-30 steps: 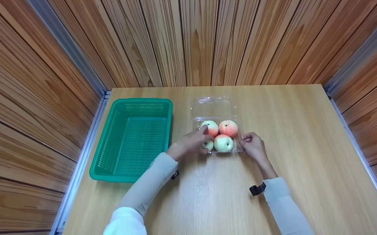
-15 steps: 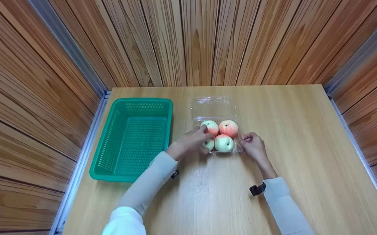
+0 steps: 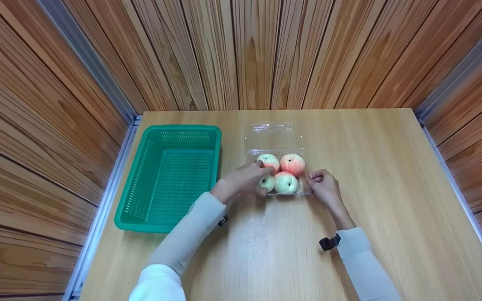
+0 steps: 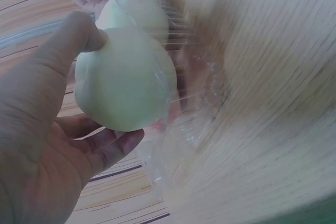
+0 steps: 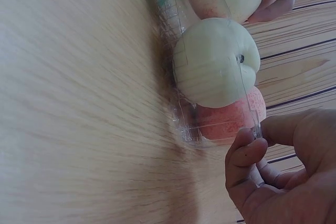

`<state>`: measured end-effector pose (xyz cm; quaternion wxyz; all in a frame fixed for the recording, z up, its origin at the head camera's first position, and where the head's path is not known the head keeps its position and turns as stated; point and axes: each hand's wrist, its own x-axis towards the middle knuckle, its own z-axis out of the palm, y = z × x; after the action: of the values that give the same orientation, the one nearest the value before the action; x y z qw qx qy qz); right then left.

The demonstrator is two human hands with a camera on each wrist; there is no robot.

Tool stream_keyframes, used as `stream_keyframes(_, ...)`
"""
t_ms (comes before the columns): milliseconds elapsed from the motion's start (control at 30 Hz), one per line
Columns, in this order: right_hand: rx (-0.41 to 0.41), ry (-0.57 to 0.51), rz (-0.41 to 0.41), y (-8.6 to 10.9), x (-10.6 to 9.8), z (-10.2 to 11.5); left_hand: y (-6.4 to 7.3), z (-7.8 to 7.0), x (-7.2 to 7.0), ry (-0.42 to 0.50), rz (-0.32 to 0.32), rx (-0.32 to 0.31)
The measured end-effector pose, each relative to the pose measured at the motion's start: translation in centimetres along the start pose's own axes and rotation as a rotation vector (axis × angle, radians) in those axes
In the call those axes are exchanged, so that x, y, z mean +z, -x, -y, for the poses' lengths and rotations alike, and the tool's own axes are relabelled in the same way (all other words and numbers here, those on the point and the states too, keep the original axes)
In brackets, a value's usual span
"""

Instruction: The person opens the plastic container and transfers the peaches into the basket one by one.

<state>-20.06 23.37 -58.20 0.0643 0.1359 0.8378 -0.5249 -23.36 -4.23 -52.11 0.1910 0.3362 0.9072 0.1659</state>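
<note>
A clear plastic clamshell box (image 3: 275, 138) lies with its lid folded back, and several peaches sit in its near half. My left hand (image 3: 243, 179) grips the near-left peach (image 4: 126, 82), thumb on one side and fingers on the other. Beside it is the near-right peach (image 3: 285, 183), pale with a dark stem end. Behind these are the far-left peach (image 3: 268, 162) and the redder far-right peach (image 3: 292, 164). At the box's near right corner, my right hand (image 5: 294, 166) pinches the plastic rim between thumb and fingers.
To the left stands a green perforated plastic basket (image 3: 120, 221), nothing visible inside it. Box and basket rest on a light wooden table (image 3: 374, 167). Wood-plank walls (image 3: 257, 54) and metal rails rise around its back and sides.
Hardly anything differs. The left hand stays on the near-left peach, which has shifted very slightly, and the right hand keeps its place at the box rim.
</note>
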Motion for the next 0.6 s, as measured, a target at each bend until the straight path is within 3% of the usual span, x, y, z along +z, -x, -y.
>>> stream_keyframes(267,-0.02,0.031,-0.019,0.07,-0.12,0.15,0.13,0.22,-0.46,-0.093,-0.047,0.03)
stream_keyframes(600,-0.004,0.022,-0.012,0.05,-0.12,0.15,0.16,0.42,-0.73,-0.09,-0.06,0.007)
